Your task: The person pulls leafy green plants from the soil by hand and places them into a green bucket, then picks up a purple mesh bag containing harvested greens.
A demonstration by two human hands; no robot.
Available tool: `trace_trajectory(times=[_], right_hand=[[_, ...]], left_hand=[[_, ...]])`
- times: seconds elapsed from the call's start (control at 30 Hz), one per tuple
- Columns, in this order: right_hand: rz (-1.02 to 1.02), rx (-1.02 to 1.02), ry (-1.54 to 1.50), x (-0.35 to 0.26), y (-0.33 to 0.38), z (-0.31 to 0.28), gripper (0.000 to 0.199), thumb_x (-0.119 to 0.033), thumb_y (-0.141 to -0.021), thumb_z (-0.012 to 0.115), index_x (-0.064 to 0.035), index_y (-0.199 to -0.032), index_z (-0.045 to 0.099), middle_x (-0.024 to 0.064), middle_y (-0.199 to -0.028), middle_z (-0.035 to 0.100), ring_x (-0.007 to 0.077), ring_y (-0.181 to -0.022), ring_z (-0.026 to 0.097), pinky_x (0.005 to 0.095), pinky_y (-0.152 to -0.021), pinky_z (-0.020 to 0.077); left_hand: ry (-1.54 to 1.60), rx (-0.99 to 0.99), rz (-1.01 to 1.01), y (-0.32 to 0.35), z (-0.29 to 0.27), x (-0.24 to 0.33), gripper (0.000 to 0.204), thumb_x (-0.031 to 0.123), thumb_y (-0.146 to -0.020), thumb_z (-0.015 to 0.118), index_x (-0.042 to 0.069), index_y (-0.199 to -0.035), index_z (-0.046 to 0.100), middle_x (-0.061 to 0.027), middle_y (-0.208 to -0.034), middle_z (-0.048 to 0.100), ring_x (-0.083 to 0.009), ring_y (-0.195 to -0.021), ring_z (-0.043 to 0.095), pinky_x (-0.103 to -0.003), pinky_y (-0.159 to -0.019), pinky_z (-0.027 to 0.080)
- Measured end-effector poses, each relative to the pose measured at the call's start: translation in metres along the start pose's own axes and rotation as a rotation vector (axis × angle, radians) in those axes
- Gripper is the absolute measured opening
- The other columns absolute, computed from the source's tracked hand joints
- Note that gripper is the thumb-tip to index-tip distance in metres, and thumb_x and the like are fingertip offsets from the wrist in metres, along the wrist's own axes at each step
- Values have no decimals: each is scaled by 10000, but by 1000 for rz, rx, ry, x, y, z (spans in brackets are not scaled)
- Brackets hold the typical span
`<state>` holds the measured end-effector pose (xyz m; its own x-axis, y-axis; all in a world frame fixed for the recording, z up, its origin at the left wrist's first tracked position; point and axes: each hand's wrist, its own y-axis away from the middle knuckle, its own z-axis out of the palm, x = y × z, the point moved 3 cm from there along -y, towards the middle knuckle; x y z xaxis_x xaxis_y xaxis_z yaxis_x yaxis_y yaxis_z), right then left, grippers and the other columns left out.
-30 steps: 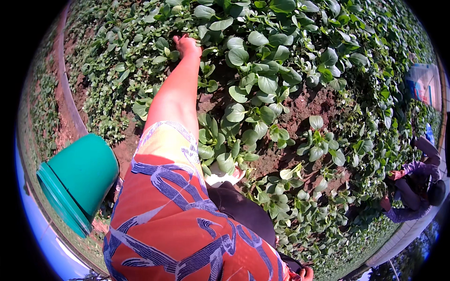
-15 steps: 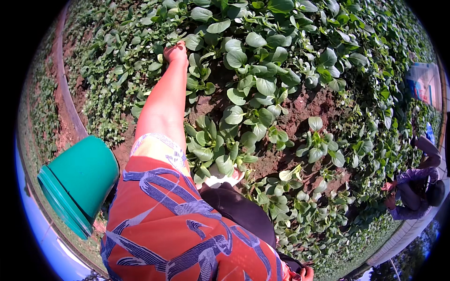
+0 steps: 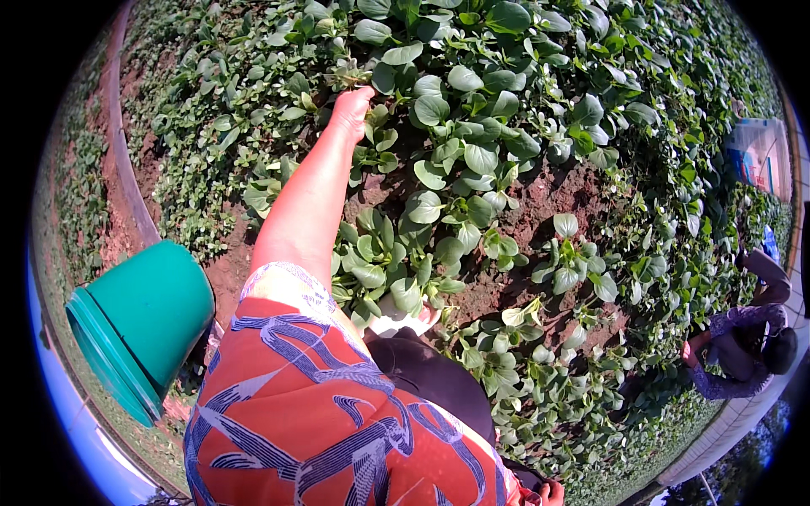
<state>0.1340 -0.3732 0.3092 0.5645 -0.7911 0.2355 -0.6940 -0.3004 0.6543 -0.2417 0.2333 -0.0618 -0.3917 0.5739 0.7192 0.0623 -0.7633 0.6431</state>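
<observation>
My left hand (image 3: 353, 108) reaches forward among the leafy plants, its bare forearm coming out of a red and blue patterned sleeve. The fingers are closed on a small leafy plant (image 3: 347, 74), whose blurred, pale tuft sticks out beyond the fist. Just right of the fist grow broad-leaved green vegetable plants (image 3: 431, 110). At the lower edge, by a dark item, shows part of my right hand (image 3: 553, 492). Its fingers look curled; whatever they hold is hidden.
A green bucket (image 3: 152, 312) lies tipped on its side at the left, near a curved hose or edging (image 3: 122, 160). Bare soil (image 3: 548, 202) shows between plants. At the right a co-worker (image 3: 747, 346) crouches beyond the bed, below a pale container (image 3: 759, 156).
My left hand has moved right and slightly down, with the tuft beside it. At the right, the co-worker's arms have shifted. My right hand stays about where it was.
</observation>
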Motion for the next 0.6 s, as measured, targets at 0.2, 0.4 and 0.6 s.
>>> trace_trajectory(times=[0.2, 0.4, 0.6], right_hand=[[-1, 15, -64, 7, 0, 5, 355, -327, -788, 417, -75, -1007, 535, 196, -1083, 469, 344, -1046, 377, 399, -906, 285], [3, 57, -214, 37, -4, 21, 342, -316, -790, 419, -73, -998, 541, 191, -1068, 481, 344, -1044, 377, 403, -906, 283], [52, -3, -206, 29, -4, 16, 343, -315, -787, 422, -66, -987, 547, 190, -1033, 501, 340, -1019, 400, 399, -894, 297]], left_hand=[[266, -77, -198, 38, 45, -29, 118, 128, -763, 532, 37, -839, 524, -100, -786, 579, -237, -676, 586, -369, -588, 515], [-562, 331, 210, -11, 39, -29, 345, 265, -633, 662, -56, -735, 586, -180, -753, 592, -263, -673, 585, -345, -600, 447], [-824, 339, 251, 4, 93, 11, 332, 340, -671, 539, 97, -895, 571, -131, -934, 572, -294, -875, 539, -369, -715, 440]])
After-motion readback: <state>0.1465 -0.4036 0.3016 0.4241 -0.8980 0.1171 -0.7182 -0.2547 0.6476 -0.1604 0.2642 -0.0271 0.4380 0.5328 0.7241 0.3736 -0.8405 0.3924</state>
